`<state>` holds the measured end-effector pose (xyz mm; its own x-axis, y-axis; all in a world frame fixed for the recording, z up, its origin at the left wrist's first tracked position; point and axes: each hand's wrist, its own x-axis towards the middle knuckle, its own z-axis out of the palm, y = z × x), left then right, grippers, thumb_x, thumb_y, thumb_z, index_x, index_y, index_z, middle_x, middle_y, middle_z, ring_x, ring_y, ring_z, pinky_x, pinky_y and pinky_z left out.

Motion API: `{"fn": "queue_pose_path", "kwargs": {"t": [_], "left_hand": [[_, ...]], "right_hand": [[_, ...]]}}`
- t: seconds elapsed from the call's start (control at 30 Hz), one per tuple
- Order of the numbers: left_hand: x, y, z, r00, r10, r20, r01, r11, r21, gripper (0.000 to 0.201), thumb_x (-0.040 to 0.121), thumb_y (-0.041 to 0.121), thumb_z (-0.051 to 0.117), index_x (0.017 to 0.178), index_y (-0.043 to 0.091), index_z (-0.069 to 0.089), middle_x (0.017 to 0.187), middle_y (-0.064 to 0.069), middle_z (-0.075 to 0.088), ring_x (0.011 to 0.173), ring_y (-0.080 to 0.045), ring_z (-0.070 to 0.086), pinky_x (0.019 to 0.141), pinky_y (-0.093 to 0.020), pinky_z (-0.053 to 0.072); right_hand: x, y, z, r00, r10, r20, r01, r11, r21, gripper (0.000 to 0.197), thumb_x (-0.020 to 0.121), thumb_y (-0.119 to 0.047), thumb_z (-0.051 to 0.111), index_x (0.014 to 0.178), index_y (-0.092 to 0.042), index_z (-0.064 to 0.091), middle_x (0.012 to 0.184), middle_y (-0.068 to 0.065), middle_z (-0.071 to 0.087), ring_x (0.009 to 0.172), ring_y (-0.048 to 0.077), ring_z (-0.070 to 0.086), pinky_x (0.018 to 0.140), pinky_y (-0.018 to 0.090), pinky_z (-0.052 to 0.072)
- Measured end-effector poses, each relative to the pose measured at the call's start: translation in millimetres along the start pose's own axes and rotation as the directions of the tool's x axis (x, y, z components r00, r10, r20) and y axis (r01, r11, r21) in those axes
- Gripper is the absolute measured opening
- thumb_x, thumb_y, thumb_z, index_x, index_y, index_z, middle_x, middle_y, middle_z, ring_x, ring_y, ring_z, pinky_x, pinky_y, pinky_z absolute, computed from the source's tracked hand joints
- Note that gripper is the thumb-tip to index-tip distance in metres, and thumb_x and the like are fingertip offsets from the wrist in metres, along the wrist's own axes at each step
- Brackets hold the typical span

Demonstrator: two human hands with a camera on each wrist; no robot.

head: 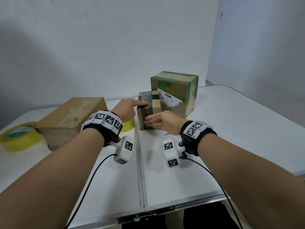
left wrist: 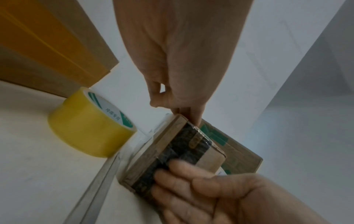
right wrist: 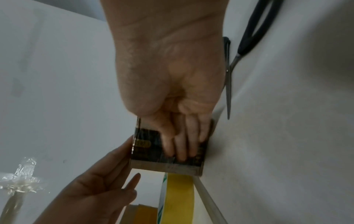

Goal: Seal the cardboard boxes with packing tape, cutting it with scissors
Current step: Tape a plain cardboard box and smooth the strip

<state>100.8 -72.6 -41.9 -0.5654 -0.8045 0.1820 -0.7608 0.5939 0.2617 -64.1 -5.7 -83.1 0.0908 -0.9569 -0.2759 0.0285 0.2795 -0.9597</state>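
A small cardboard box with a dark band around it stands upright at the table's middle. My left hand lies on its top with straight fingers. My right hand presses flat fingers against the near face of the box, over the clear tape there. A yellow tape roll stands just left of the box, partly hidden behind my left wrist in the head view. Black-handled scissors lie on the table under my right wrist.
A larger plain brown box sits at the left with a second yellow tape roll beside it. Behind the small box stands a green-taped box with a shipping label. A seam runs down the white table.
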Motion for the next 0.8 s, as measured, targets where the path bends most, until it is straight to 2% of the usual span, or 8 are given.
{"fn": "queue_pose_path", "kwargs": {"t": [0.2, 0.3, 0.37, 0.43, 0.5, 0.63, 0.73, 0.8], "left_hand": [[-1, -6, 7, 0.999, -0.052, -0.01, 0.051, 0.998, -0.039, 0.071, 0.087, -0.011, 0.036, 0.14, 0.036, 0.048, 0.145, 0.001, 0.049, 0.109, -0.029, 0.058, 0.054, -0.009, 0.035], [-4, 3, 10, 0.999, -0.045, -0.026, 0.044, 0.998, -0.033, 0.071, 0.085, -0.012, 0.035, 0.142, 0.03, 0.046, 0.145, -0.006, 0.047, 0.124, -0.026, 0.05, 0.087, -0.015, 0.04], [-7, 8, 8, 1.0, -0.013, 0.01, 0.013, 0.999, -0.034, 0.073, 0.084, -0.013, 0.035, 0.145, 0.026, 0.042, 0.152, -0.004, 0.039, 0.137, -0.023, 0.038, 0.107, -0.024, 0.031], [-9, 7, 3, 1.0, 0.01, 0.006, -0.01, 0.996, -0.093, 0.078, 0.081, -0.015, 0.036, 0.146, 0.026, 0.04, 0.157, 0.001, 0.029, 0.144, -0.019, 0.028, 0.115, -0.028, 0.026], [-14, -1, -6, 0.989, -0.068, -0.132, 0.039, 0.977, -0.212, 0.077, 0.079, -0.015, 0.037, 0.144, 0.025, 0.044, 0.157, 0.003, 0.028, 0.145, -0.017, 0.025, 0.116, -0.028, 0.024], [-37, -33, -37, 0.89, -0.306, -0.338, 0.25, 0.948, -0.199, 0.052, 0.088, -0.003, 0.044, 0.132, 0.022, 0.055, 0.152, 0.001, 0.038, 0.138, -0.019, 0.037, 0.112, -0.029, 0.025], [-63, -77, -59, 0.817, -0.488, -0.308, 0.505, 0.863, -0.027, 0.036, 0.093, 0.024, 0.049, 0.128, 0.026, 0.057, 0.138, -0.006, 0.054, 0.127, -0.029, 0.048, 0.11, -0.04, 0.03], [-81, -108, -67, 0.757, -0.608, -0.24, 0.616, 0.786, -0.049, 0.037, 0.09, 0.023, 0.051, 0.126, 0.025, 0.06, 0.132, -0.012, 0.058, 0.121, -0.034, 0.052, 0.107, -0.042, 0.035]], "right_hand": [[4, -3, -12, 0.973, 0.201, -0.115, -0.205, 0.979, -0.016, 0.036, 0.099, 0.003, 0.03, 0.124, 0.002, 0.056, 0.135, 0.019, 0.056, 0.127, 0.028, 0.052, 0.11, 0.036, 0.038], [-2, -15, -9, 0.973, 0.165, -0.16, -0.168, 0.986, -0.007, 0.038, 0.099, 0.006, 0.03, 0.127, 0.004, 0.054, 0.135, 0.021, 0.055, 0.129, 0.03, 0.05, 0.11, 0.037, 0.039], [-5, -21, -6, 0.972, 0.112, -0.209, -0.119, 0.993, -0.024, 0.036, 0.099, 0.007, 0.032, 0.126, 0.005, 0.055, 0.131, 0.021, 0.057, 0.125, 0.03, 0.053, 0.109, 0.037, 0.041], [-7, -24, -4, 0.964, 0.072, -0.257, -0.088, 0.995, -0.051, 0.029, 0.099, 0.006, 0.037, 0.117, 0.004, 0.059, 0.123, 0.019, 0.062, 0.111, 0.027, 0.06, 0.103, 0.036, 0.046], [-9, -27, -2, 0.959, 0.057, -0.277, -0.076, 0.995, -0.058, 0.024, 0.098, 0.006, 0.039, 0.1, 0.001, 0.062, 0.11, 0.016, 0.066, 0.098, 0.025, 0.063, 0.095, 0.034, 0.052], [-11, -36, 9, 0.964, 0.036, -0.262, -0.063, 0.993, -0.098, 0.028, 0.098, 0.004, 0.039, 0.083, -0.005, 0.061, 0.088, 0.009, 0.067, 0.082, 0.019, 0.064, 0.088, 0.033, 0.053], [-13, -48, 23, 0.969, -0.003, -0.248, -0.028, 0.992, -0.12, 0.025, 0.098, -0.001, 0.045, 0.079, -0.007, 0.061, 0.082, 0.006, 0.065, 0.073, 0.014, 0.061, 0.079, 0.026, 0.052], [-14, -53, 32, 0.974, -0.025, -0.225, -0.001, 0.993, -0.114, 0.024, 0.097, -0.001, 0.046, 0.081, -0.006, 0.062, 0.083, 0.006, 0.065, 0.073, 0.014, 0.061, 0.078, 0.025, 0.052]]}}
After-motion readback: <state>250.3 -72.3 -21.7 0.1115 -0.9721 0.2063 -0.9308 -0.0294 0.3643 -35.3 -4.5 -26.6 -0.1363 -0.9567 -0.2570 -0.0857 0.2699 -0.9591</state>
